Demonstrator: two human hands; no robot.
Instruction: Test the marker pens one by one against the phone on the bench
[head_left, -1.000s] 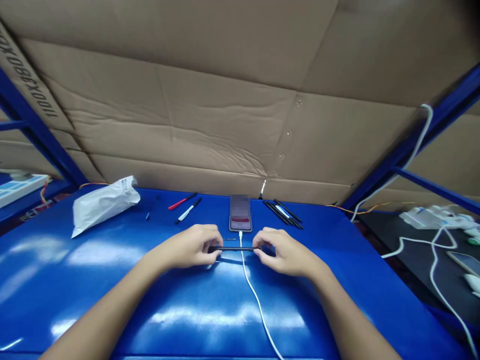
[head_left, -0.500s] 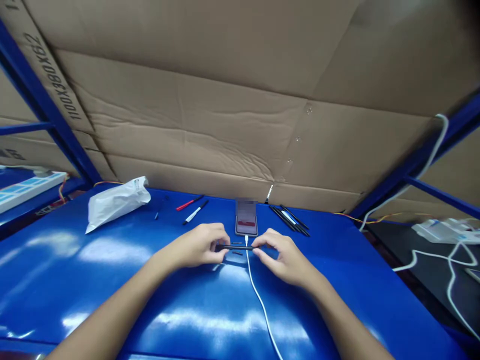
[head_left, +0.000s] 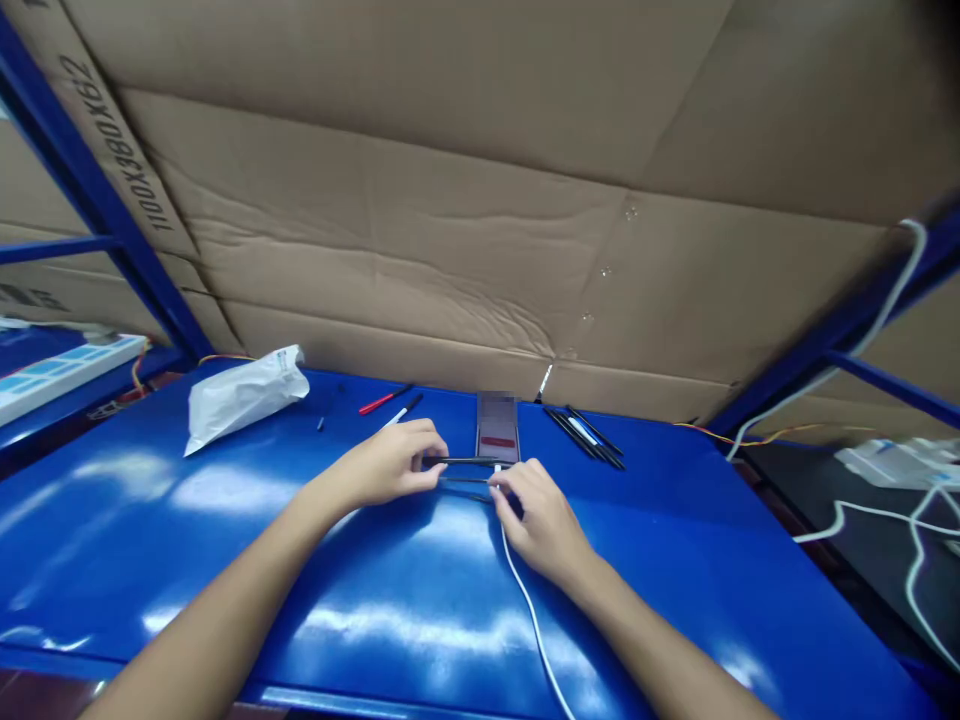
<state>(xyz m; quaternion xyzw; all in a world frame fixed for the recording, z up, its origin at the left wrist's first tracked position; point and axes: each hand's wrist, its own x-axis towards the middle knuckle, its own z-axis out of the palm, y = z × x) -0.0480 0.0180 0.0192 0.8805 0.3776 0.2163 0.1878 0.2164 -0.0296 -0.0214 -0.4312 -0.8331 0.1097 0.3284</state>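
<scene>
Blue surface [head_left: 225,560] below: the left hand [head_left: 386,465] pinches a thin black rod [head_left: 465,461]; the right hand [head_left: 541,522] curls at a white cable [head_left: 519,580], grip unclear.

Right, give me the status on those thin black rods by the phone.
Looks done: a bundle of thin black rods lies grouped right of the phone. In hand: the left hand pinches one rod, and the right hand is at thinner black strips just below it, by the white cable. Seemingly left: the red pen and white marker lie beyond the hands.
</scene>
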